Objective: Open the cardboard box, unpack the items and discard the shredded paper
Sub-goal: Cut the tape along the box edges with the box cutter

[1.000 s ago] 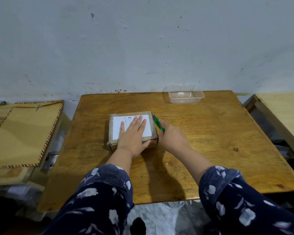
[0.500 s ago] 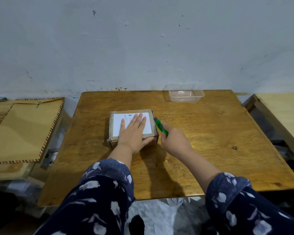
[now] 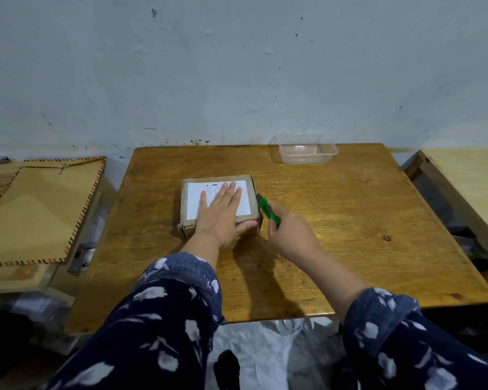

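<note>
Cutter [image 3: 268,211] at box [image 3: 189,223] edge — right hand [image 3: 292,238].

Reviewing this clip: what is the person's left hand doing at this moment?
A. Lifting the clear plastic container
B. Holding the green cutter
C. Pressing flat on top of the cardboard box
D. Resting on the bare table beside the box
C: the left hand lies with straight fingers on the labelled top of the cardboard box, while the right hand grips the green cutter at the box's right side.
</note>
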